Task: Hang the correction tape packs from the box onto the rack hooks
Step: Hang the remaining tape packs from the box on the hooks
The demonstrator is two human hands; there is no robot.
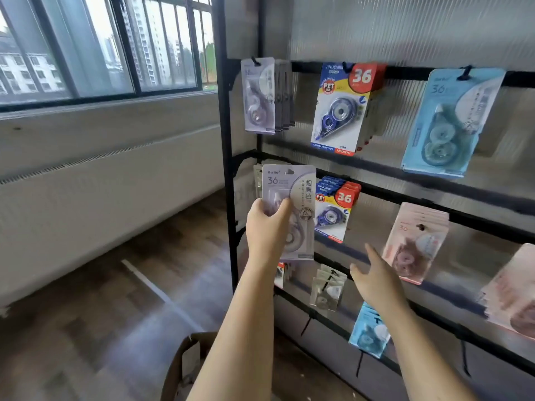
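While the left hand (267,227) grips a grey pack (289,211) before the rack (228,169), the right hand (373,280) hovers, fingers seemingly spread.

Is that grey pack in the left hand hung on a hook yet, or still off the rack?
Off. The left hand holds the grey pack upright before the rack; its hang hole shows empty.

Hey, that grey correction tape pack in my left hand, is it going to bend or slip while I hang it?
The grey correction tape pack stands flat and upright though the left hand grips only its lower half, so it is probably fairly stiff. One hand carries it, suggesting it is light. Its glossy plastic blister may be slippery.
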